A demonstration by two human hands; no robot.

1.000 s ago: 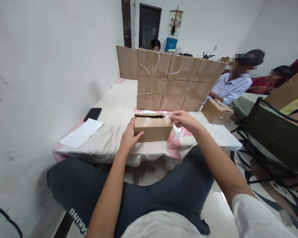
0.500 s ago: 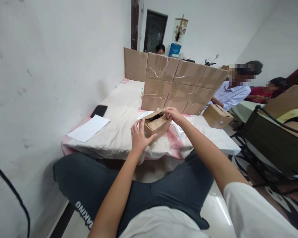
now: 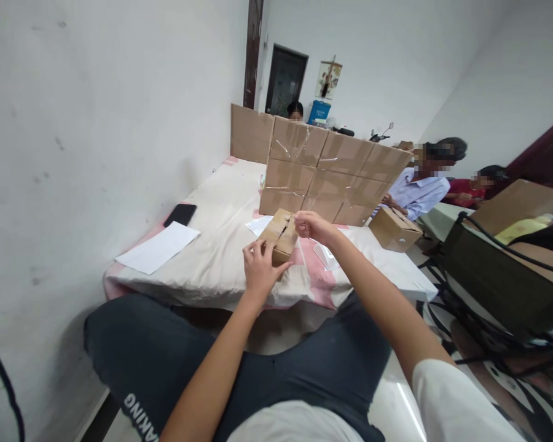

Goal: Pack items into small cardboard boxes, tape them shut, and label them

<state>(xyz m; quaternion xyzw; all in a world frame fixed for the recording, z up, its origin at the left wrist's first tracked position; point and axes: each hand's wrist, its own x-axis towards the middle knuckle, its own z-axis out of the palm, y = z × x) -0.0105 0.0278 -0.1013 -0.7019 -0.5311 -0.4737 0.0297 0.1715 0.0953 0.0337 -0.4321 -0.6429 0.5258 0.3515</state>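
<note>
A small brown cardboard box (image 3: 276,236) sits on the cloth-covered table, its top flaps nearly meeting, with a narrow dark gap between them. My left hand (image 3: 260,264) grips the near end of the box, fingers on top and thumb on the front. At the far right edge of the box, my right hand (image 3: 314,226) is closed with its fingers curled together. Whatever may be between those fingers is hidden. A sheet of printed paper (image 3: 258,226) lies just left of the box, and a white item (image 3: 326,256) rests to its right, partly behind my right forearm.
A black phone (image 3: 180,215) and white paper (image 3: 158,247) lie at the left by the wall. Taped cardboard panels (image 3: 336,172) stand across the table's back. Another cardboard box (image 3: 395,229) is at the right, near a person in a light shirt (image 3: 417,193). A dark chair (image 3: 498,282) stands at right.
The box's flaps have come down and its opening has narrowed to a slit. My right hand stays by the far edge, now more curled; my left hand keeps its grip.
</note>
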